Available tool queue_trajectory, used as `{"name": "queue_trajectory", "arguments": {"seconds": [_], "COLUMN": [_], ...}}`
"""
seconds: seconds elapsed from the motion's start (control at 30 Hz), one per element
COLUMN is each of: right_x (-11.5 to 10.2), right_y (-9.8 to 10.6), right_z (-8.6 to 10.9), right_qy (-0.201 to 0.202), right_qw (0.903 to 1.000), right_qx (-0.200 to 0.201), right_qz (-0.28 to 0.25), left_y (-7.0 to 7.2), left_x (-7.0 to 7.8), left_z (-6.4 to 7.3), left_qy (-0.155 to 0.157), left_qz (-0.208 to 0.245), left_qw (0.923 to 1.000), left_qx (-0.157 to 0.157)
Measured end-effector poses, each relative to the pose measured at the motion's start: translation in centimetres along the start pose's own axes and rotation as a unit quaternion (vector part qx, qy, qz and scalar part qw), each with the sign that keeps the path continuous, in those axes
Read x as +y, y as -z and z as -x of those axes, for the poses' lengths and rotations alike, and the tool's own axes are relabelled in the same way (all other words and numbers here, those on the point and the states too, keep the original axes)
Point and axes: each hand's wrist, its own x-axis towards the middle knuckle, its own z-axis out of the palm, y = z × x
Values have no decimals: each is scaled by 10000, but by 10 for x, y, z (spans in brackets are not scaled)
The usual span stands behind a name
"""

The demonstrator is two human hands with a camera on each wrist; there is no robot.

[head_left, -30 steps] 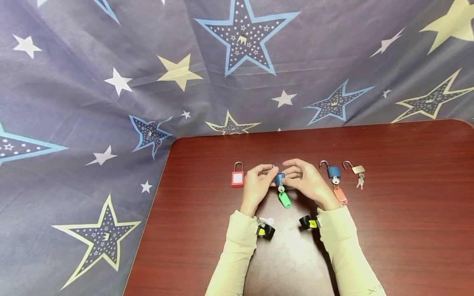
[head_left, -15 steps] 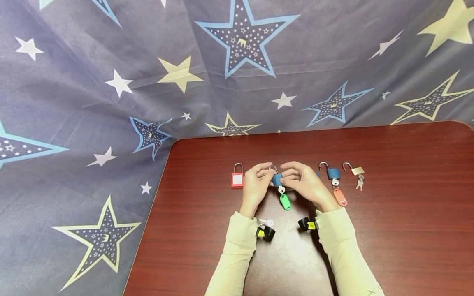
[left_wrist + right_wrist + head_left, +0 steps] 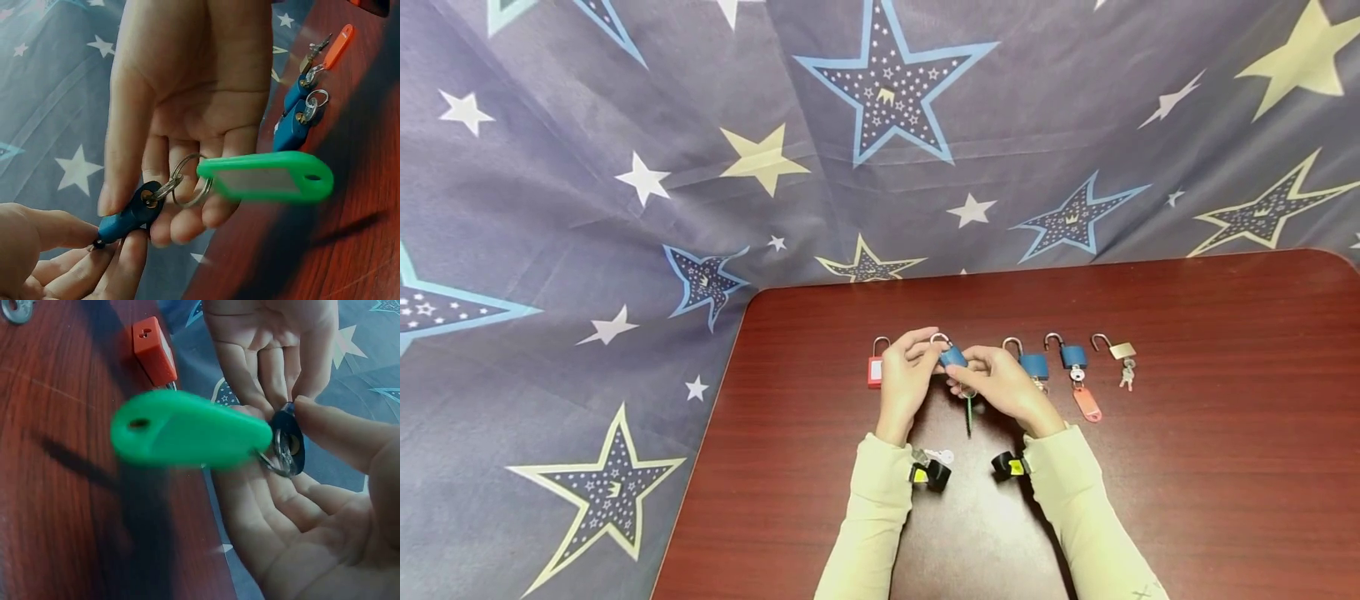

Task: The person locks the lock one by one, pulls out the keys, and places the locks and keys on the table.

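Blue padlock sits raised over the desk, as I see it in the head view: the left hand pinches it at the shackle end, the right hand pinches its body, presumably to steady it while leaving the lower end free. Only here does the whole row show, second blue lock, third blue lock and brass lock, shackles swung open, perhaps set apart from the red padlock for sorting. The left wrist view shows what that hides: a key seated in the keyhole, linked to a green tag. In the right wrist view, the right thumb presses the lock's body and the red padlock's underside appears; whether the held shackle is latched I cannot tell
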Motion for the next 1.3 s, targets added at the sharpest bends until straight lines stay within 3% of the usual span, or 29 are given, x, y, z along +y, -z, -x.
{"name": "queue_trajectory", "arguments": {"seconds": [0.3, 0.47, 0.67, 0.93, 1.03, 1.3], "right_x": [-1, -1, -3, -4, -4, -6], "right_y": [3, 6, 12, 17, 18, 18], "right_z": [1, 2, 5, 5, 6, 7], "right_qy": [88, 199, 160, 212, 179, 283], "right_qw": [9998, 9995, 9996, 9991, 9990, 9988], "right_qx": [123, 161, 206, 259, 304, 405], "right_qz": [132, 200, -143, -252, -273, -73], "left_y": [10, 15, 20, 18, 16, 11], "left_x": [3, 2, 1, 0, 2, 7], "left_z": [-1, -3, -3, -2, -2, 3], "left_qy": [167, 86, 45, 113, 61, -425], "left_qz": [397, 344, 280, 284, 102, -873], "left_qw": [9984, 9979, 9978, 9962, 9966, 9920], "left_qx": [-374, -543, -603, -820, -815, -811]}}
